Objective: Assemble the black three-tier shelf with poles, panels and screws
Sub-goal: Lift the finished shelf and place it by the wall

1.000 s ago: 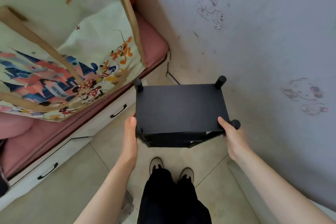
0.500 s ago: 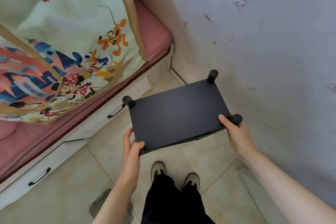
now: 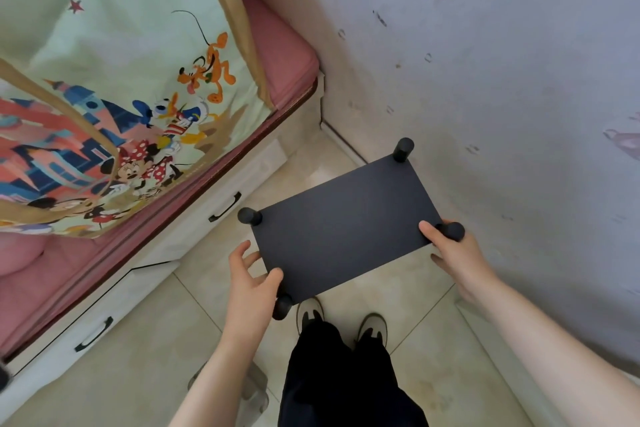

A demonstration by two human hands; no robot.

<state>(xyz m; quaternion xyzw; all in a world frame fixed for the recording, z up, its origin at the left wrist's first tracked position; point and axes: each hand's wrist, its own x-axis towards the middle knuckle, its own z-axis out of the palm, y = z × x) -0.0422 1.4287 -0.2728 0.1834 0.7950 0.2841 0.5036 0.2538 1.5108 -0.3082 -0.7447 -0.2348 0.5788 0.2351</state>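
The black shelf is seen from above, its top panel turned slantwise, with a round pole cap at each corner. It sits between the bed and the wall, above the floor tiles. My left hand grips the near-left corner, thumb on top of the panel, fingers under the edge by the pole cap. My right hand holds the near-right corner, thumb on the panel beside the cap. The lower tiers are hidden under the top panel.
A bed with a pink mattress and a cartoon quilt stands at left over white drawers with black handles. A wall with faint drawings runs along the right. My shoes stand on beige tiles.
The shelf has turned further anticlockwise and shifted toward the wall. My left hand slid down to the near-left corner. The lower tiers, visible a second ago, are now out of sight.
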